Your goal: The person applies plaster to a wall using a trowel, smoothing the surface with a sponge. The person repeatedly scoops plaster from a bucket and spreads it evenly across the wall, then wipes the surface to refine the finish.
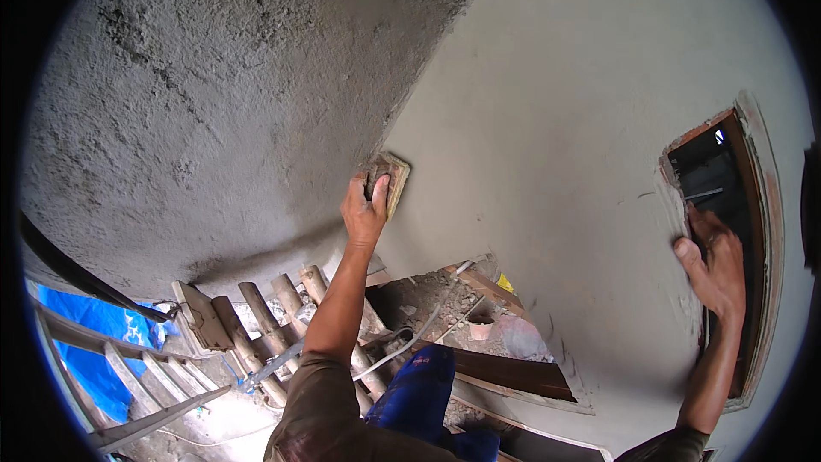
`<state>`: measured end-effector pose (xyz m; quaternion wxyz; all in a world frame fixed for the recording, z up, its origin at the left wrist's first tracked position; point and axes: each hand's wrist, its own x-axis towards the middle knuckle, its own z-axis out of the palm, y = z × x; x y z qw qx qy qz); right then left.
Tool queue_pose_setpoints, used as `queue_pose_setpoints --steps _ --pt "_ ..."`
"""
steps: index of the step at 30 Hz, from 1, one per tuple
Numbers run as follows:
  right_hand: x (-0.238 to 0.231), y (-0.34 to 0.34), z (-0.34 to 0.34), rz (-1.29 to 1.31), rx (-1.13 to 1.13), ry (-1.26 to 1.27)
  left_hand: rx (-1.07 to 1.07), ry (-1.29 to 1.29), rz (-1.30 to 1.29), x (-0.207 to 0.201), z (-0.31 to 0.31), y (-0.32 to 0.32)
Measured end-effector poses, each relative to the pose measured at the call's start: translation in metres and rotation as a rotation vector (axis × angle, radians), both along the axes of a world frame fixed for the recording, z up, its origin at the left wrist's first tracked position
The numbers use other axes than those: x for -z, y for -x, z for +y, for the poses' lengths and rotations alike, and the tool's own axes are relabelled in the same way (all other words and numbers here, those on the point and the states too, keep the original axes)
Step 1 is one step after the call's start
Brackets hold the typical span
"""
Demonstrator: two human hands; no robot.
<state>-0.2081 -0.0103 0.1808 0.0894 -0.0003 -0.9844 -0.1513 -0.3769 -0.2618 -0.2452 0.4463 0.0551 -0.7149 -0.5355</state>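
My left hand (366, 212) is closed around the back of a rectangular plastering float (397, 186), thumb toward its upper side. The float rests on the smooth grey plaster wall (547, 111), close to the corner where that wall meets a rough, darker cement surface (222, 94). On the right, my right hand (720, 272) grips the plastered edge of a wall opening (676, 175). Its thumb lies on the wall side and its fingers reach into the opening, partly hidden. A wooden frame (764, 197) lines the opening's far side.
Below are several round wooden poles (256, 312) and a ladder-like metal frame (162, 372). A blue tarp (81, 312) spreads at lower left. Through a low opening show rubble, a small bucket (481, 328) and a pale hose (428, 331). A dark hose (81, 272) curves along the left.
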Motion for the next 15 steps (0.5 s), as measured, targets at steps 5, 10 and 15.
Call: queue_pose_setpoints --steps 5,10,15 --pt "-0.002 0.000 -0.002 -0.017 0.017 -0.012 0.002 0.041 0.339 -0.130 -0.009 0.027" --pt "-0.002 0.000 -0.006 -0.032 0.040 -0.007 -0.042 0.101 0.371 -0.201 -0.004 0.049" --pt "0.003 0.000 0.006 0.032 -0.056 0.014 -0.007 0.100 0.165 -0.085 -0.007 0.033"
